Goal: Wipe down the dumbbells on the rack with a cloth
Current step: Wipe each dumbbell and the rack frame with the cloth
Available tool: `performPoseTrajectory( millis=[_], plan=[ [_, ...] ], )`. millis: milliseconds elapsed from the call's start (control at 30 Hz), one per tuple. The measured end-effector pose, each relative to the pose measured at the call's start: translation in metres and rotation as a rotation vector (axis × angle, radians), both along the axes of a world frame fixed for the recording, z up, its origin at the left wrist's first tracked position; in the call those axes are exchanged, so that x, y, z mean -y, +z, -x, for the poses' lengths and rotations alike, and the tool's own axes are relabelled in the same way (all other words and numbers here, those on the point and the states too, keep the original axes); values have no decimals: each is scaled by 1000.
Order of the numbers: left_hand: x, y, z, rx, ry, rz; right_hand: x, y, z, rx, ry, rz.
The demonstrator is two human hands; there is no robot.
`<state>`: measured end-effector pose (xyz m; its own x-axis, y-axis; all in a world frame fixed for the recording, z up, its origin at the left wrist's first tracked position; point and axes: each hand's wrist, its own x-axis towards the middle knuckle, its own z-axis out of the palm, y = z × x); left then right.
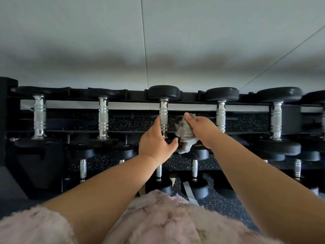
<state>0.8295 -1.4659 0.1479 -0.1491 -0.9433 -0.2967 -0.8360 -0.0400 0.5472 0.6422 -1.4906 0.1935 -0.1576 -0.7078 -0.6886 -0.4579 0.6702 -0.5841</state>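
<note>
Since the top-tier dumbbells all lie with their chrome handles running away from the person, near head to far head, any wipe has to travel along that front-to-back axis. Far left on the rack, the first two sit untouched, well apart from either hand. Next comes the left hand: released, not clenched, with fingers laid fairly straight up the left side of the middle dumbbell's handle. Its thumb is splayed out under the near end, so the handle runs through the open fork between thumb and fingers. Looks like steadying, not a full grasp. Just right of that handle is the cloth, grey and bunched, hanging down toward the near head. Whether it touches the chrome cannot be told; a thin gap seems to show. The right hand is grasping the cloth, thumb on top, and sits right of the handle, between it and the next dumbbell. Judgement: the middle dumbbell is the one being worked. The right hand is the nearer working hand and needs a short move leftward to bring the cloth onto the handle, then strokes along its length. Further right another dumbbell waits, and the lower tier too.
</note>
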Motion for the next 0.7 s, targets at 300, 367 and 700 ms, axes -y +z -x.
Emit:
performPoseTrajectory(
  millis=[300,367,700],
  plan=[
    [0,0,0,21,-17,9,-59,27,32,-345,-74,62],
    [0,-1,0,20,-11,11,-76,35,48,-519,-120,194],
    [-6,-4,13,212,-215,333,-127,-35,66,-753,288,345]
  ],
)
